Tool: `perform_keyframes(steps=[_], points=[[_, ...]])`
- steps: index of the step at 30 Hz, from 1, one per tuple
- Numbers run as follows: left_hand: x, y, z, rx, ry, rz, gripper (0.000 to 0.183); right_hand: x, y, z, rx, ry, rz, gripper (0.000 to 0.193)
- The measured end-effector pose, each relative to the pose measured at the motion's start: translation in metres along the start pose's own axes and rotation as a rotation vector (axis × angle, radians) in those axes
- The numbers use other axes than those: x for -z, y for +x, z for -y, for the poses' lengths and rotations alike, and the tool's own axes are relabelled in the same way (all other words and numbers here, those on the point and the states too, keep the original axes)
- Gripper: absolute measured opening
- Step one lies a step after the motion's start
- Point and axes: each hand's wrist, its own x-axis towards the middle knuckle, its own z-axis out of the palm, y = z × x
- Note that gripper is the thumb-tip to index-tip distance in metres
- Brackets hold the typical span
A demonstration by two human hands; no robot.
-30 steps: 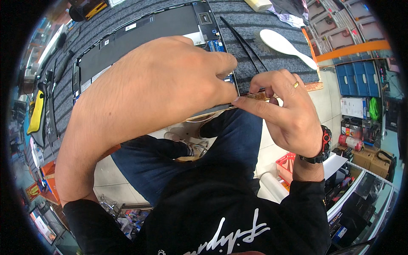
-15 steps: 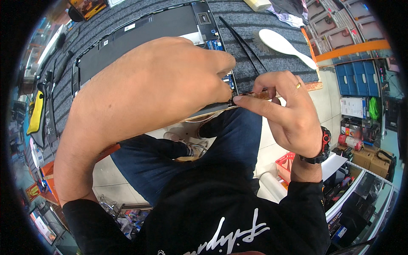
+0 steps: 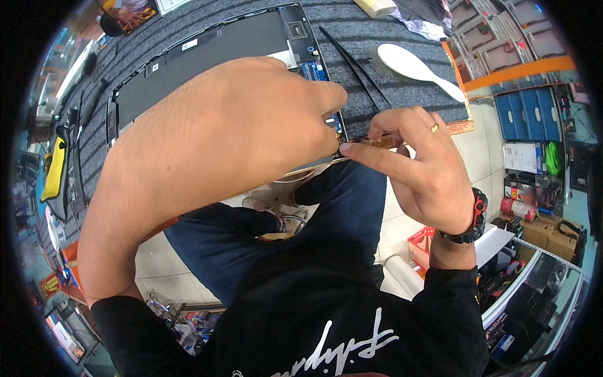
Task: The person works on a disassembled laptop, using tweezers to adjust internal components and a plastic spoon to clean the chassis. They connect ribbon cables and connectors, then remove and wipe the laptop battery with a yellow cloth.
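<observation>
Paved in pale floor tiles (image 3: 487, 157). Lined at right with blue drawers (image 3: 527, 114), below an orange shelf edge (image 3: 527, 73), and a white-framed case (image 3: 512, 286).

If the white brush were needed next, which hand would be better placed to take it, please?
Probably the right hand: it is nearer the white brush. The left hand is over the opened laptop, farther off, with the black tweezers lying between it and the brush.
</observation>
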Motion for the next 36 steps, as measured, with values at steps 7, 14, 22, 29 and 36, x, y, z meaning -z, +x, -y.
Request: perform_keyframes(steps=[7,14,22,29,36], points=[[0.002,0.005,-0.003,-0.055,0.069,0.033,0.021,0.0,0.0,0.001,0.0,-0.011,-0.001,0.046],[0.004,0.003,-0.003,-0.071,0.058,0.064,0.022,-0.001,-0.001,0.001,-0.008,-0.016,-0.004,0.045],[0.004,0.006,-0.004,-0.159,0.115,0.039,0.018,-0.001,0.0,0.002,-0.001,-0.028,-0.005,0.044],[0.006,0.007,-0.003,-0.154,0.103,0.076,0.015,-0.001,-0.001,0.002,-0.011,-0.035,-0.001,0.043],[-0.001,0.003,0.006,-0.037,0.002,-0.027,0.017,0.008,0.004,-0.008,0.017,0.107,-0.085,0.038]])
